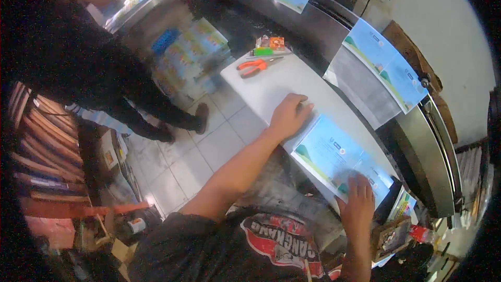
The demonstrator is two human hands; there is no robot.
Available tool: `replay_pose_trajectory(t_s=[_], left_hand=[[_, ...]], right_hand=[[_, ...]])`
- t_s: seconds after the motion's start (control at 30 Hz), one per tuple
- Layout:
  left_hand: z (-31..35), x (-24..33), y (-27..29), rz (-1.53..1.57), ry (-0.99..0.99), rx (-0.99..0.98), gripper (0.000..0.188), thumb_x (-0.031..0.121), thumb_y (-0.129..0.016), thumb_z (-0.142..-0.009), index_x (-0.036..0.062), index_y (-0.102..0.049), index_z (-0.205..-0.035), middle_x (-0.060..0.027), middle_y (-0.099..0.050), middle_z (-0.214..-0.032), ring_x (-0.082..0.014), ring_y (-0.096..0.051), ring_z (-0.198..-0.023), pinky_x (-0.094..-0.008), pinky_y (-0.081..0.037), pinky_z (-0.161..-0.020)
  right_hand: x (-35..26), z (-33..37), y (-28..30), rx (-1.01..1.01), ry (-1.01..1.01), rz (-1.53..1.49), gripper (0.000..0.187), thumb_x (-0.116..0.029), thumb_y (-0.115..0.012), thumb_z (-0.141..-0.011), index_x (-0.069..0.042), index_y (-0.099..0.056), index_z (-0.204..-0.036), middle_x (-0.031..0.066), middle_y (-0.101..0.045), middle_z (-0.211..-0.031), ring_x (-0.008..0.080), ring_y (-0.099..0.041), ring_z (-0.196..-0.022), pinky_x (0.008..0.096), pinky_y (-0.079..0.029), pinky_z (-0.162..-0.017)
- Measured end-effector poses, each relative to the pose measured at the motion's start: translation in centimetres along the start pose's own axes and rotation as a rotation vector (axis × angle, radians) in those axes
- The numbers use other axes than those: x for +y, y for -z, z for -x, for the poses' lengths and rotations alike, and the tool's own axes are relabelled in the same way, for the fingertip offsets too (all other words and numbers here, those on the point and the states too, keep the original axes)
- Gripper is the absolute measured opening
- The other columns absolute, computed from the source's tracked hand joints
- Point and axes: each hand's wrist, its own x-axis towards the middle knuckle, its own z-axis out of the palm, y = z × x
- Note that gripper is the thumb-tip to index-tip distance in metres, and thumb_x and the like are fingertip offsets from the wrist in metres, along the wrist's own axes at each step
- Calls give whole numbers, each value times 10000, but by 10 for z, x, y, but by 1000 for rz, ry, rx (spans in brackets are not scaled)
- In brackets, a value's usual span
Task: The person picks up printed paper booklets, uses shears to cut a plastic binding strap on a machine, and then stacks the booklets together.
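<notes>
A stack of light-blue printed sheets [334,149] with green landscape corners lies on a white narrow table [318,94] in front of me. My left hand [292,116] rests by the stack's far-left end, its fingers bent and slightly apart, with nothing visible in them. Over the stack's near-right end, my right hand [359,201] lies with fingers stretched out on the top sheet. Toward the table's far end are orange-handled pliers [253,67], a green object [262,51] and a small orange box [277,42].
Behind the table runs a long metal machine edge [334,26], with more blue sheets [383,65] hanging over it. A person in dark clothes [120,73] stands at left, near stacked printed sheets [193,55]. A red-capped bottle [420,234] lies near my right arm.
</notes>
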Motion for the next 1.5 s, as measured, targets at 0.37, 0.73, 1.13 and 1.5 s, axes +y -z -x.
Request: replay_pose_trajectory(t_s=[0.37,0.73,1.13,1.5], left_hand=[[-6,-2,9,83,26,39,247,211,-637,-919,0,-655,-1045,-155,-657,-952,-267,-652,-832,-349,-518,-759],[-6,6,-10,100,17,32,255,218,-650,-909,-2,-665,-1037,-149,-666,-947,-256,-657,-814,-342,-517,-746],[-4,-9,-3,55,-20,79,223,199,-645,-890,34,-669,-1039,-155,-670,-975,-277,-658,-830,-367,-522,-747],[1,-1,3,139,87,58,203,176,-654,-901,16,-667,-1025,-141,-671,-922,-220,-645,-783,-330,-517,-726]], right_hand=[[50,-45,83,-236,-147,-293,333,-20,-550,-805,-54,-665,-1115,168,-669,-1116,366,-650,-978,432,-518,-873],[293,-55,64,413,-451,-14,406,-38,-548,-862,-126,-628,-1249,153,-636,-1251,344,-595,-1162,419,-444,-1017],[11,-24,31,49,88,-118,651,-284,-792,-725,-47,-560,-1285,220,-578,-1274,387,-563,-1161,471,-451,-998],[122,-30,98,137,-434,-290,244,-110,-561,-908,-16,-678,-1102,221,-693,-970,338,-691,-878,410,-519,-746]])
